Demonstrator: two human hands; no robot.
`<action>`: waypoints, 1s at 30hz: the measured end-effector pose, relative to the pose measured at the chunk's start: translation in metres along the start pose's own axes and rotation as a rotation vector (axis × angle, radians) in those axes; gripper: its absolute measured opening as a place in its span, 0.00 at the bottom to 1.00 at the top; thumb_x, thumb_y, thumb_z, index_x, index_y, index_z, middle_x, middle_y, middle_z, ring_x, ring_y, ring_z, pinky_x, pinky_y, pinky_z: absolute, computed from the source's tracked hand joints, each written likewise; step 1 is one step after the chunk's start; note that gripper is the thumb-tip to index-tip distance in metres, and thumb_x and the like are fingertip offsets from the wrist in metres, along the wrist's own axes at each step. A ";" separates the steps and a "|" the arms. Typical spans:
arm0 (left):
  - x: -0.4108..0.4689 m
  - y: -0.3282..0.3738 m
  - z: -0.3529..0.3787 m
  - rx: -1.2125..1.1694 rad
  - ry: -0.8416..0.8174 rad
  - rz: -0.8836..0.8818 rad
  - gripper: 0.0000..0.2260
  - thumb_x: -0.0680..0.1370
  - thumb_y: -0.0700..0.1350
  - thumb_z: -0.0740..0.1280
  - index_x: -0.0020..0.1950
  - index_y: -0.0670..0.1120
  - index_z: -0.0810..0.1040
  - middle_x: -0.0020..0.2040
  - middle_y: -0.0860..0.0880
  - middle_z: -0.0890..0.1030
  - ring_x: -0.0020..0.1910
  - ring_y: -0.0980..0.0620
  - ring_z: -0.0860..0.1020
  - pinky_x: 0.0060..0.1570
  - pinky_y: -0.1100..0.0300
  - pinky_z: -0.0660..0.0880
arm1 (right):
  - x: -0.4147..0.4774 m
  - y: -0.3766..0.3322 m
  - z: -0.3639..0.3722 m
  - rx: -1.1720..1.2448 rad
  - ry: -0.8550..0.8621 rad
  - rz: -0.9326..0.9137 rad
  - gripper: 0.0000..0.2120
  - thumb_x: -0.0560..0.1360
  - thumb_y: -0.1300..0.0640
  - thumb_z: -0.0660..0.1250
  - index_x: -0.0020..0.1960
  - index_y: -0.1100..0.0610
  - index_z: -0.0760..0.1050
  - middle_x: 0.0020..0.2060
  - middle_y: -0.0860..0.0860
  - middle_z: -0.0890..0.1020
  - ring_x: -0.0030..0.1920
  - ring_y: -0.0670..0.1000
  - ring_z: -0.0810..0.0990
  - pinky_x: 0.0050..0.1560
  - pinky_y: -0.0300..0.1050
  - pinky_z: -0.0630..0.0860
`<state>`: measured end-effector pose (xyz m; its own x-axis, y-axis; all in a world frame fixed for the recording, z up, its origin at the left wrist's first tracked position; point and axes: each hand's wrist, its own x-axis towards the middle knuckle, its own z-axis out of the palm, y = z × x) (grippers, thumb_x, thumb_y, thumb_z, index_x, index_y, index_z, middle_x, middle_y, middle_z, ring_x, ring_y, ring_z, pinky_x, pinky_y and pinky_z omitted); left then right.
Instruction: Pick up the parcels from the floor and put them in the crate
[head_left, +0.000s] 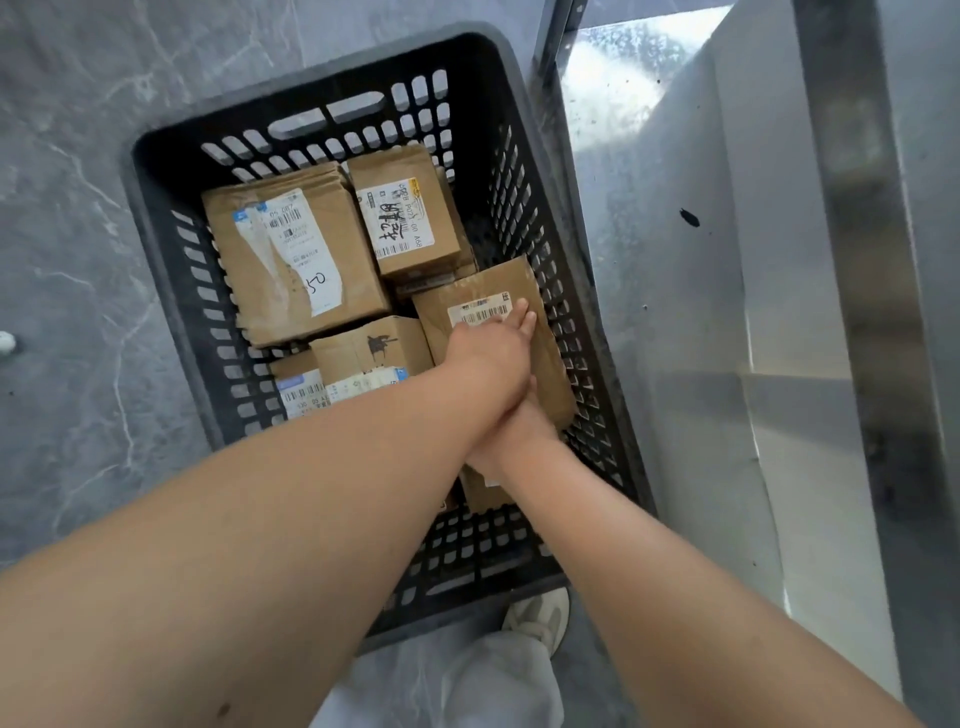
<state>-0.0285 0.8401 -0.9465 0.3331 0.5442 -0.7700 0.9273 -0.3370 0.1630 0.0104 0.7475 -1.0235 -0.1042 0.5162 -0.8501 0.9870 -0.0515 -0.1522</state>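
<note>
A black slatted crate (311, 78) stands on the grey floor with several brown cardboard parcels inside. One labelled parcel (550, 374) leans against the crate's right wall. My left hand (493, 348) lies flat on it, fingers straight over its barcode label. My right hand (514, 436) sits at the near end of the same parcel. My left wrist crosses over it and hides its fingers, so its hold cannot be made out.
Other parcels fill the crate: a large one (291, 260) at the left, a labelled one (405, 218) at the back, two smaller ones (374, 353) in front. A metal panel (701, 260) stands close on the right. My shoe (540, 618) is at the crate's near edge.
</note>
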 end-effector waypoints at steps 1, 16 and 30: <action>0.000 -0.002 -0.002 -0.024 -0.042 0.004 0.30 0.83 0.50 0.55 0.81 0.48 0.43 0.81 0.54 0.40 0.79 0.50 0.53 0.71 0.45 0.63 | 0.000 0.002 -0.007 0.021 -0.046 0.018 0.39 0.73 0.41 0.51 0.80 0.52 0.43 0.78 0.60 0.41 0.77 0.64 0.35 0.73 0.68 0.39; -0.196 -0.032 -0.155 -0.462 0.658 -0.220 0.24 0.86 0.48 0.45 0.81 0.44 0.46 0.81 0.49 0.46 0.80 0.53 0.43 0.78 0.53 0.43 | -0.225 -0.052 -0.261 0.113 0.687 -0.132 0.28 0.84 0.50 0.44 0.80 0.57 0.38 0.79 0.51 0.41 0.79 0.49 0.39 0.79 0.52 0.42; -0.636 0.001 -0.504 -0.112 1.540 -0.147 0.25 0.85 0.49 0.48 0.81 0.45 0.49 0.81 0.50 0.49 0.80 0.55 0.46 0.78 0.51 0.44 | -0.690 -0.160 -0.568 0.036 1.456 -0.445 0.29 0.84 0.49 0.49 0.80 0.56 0.41 0.80 0.50 0.45 0.79 0.48 0.41 0.78 0.47 0.39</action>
<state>-0.1532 0.8807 -0.1460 0.0239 0.8268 0.5620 0.9507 -0.1927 0.2430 -0.0066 0.8854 -0.1263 -0.1540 0.8612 0.4844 0.9032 0.3215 -0.2843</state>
